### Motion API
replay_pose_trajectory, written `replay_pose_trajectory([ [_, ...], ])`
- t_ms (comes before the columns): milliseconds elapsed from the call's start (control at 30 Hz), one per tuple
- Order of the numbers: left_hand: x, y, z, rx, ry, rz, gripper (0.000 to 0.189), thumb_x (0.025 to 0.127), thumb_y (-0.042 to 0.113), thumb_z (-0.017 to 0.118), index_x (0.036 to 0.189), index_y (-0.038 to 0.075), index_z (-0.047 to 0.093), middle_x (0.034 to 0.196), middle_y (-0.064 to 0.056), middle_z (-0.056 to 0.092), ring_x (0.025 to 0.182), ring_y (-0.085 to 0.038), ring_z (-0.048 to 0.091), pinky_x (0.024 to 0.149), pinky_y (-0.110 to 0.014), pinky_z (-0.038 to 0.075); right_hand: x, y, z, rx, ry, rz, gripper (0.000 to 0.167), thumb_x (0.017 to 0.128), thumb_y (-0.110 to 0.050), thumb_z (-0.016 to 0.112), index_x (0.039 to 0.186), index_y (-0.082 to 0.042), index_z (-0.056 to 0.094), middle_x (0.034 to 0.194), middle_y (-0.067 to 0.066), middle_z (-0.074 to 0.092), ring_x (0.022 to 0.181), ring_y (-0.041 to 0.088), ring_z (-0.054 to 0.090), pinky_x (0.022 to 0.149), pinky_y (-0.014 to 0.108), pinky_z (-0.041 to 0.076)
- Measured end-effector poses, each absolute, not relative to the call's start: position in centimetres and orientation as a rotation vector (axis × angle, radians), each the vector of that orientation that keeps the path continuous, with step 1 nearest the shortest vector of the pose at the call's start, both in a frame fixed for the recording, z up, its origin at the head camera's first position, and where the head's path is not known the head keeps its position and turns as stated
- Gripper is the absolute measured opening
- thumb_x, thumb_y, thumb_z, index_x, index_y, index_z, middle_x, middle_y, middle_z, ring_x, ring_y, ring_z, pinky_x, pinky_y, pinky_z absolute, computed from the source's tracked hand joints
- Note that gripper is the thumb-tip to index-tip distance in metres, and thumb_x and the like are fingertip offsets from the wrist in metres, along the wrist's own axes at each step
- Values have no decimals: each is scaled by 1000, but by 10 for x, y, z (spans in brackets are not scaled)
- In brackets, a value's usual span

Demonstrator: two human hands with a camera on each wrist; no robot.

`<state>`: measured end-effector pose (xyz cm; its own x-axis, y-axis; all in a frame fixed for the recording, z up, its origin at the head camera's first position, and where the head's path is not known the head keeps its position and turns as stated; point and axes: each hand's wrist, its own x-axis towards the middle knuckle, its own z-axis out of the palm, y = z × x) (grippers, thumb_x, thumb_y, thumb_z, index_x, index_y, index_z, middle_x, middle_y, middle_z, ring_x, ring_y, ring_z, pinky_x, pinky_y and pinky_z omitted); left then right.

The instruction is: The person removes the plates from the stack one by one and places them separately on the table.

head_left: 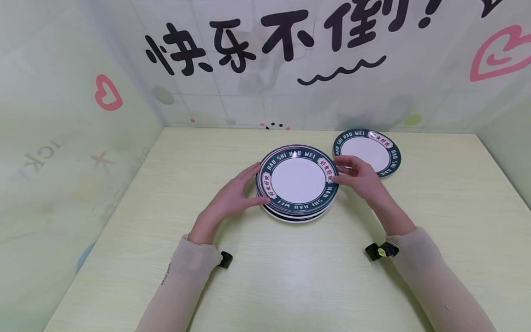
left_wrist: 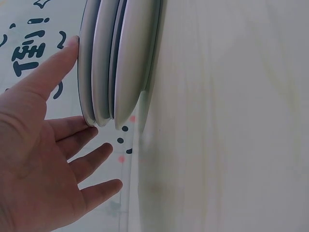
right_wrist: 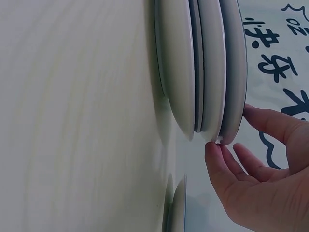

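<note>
A stack of round plates, white with dark green lettered rims, lies on the table. My left hand is at its left side, the thumb and index finger touching the top plate's rim. In the left wrist view this hand has its fingers spread and mostly straight beside the plate edges. On the right, my right hand pinches the top plate's rim. The right wrist view shows this hand's thumb on the upper edge and curled fingers below it.
Behind my right hand lies another plate of the same pattern; the right wrist view shows a second plate under it. The pale wooden table ends at a back wall printed with black characters. A side wall stands left.
</note>
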<state>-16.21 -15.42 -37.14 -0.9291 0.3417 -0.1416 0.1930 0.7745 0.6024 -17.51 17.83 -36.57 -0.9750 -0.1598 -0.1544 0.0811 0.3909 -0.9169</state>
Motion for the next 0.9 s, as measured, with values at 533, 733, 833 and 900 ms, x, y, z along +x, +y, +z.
replay_pose_trajectory([
  [533, -161, -154, -369, 429, 2733, 891, 99, 83, 53, 76, 160, 23, 22, 168, 3, 18, 156, -27, 17, 125, -53, 23, -180, 176, -367, -132, 2550, -1469, 59, 93, -9, 69, 146, 1, 46, 150, 21, 48, 139, 38, 47, 113, 48, 45],
  [733, -161, -154, -370, 434, 2739, 877, 99, 83, 54, 75, 160, 23, 22, 169, 2, 18, 156, -27, 17, 126, -53, 22, -181, 177, -367, -144, 2562, -1438, 58, 93, -9, 68, 146, 2, 45, 150, 22, 48, 139, 38, 47, 113, 49, 45],
  [833, -161, -154, -370, 433, 2735, 880, 99, 83, 54, 76, 160, 23, 22, 169, 3, 17, 156, -27, 17, 126, -53, 22, -181, 177, -367, -142, 2560, -1427, 58, 93, -8, 67, 146, 1, 45, 151, 22, 47, 139, 38, 47, 113, 49, 45],
  [900, -161, -153, -369, 435, 2733, 882, 100, 83, 53, 76, 160, 23, 22, 169, 2, 17, 156, -27, 17, 126, -53, 22, -181, 177, -366, -142, 2558, -1421, 58, 94, -8, 67, 146, 1, 45, 151, 22, 47, 139, 38, 47, 113, 49, 46],
])
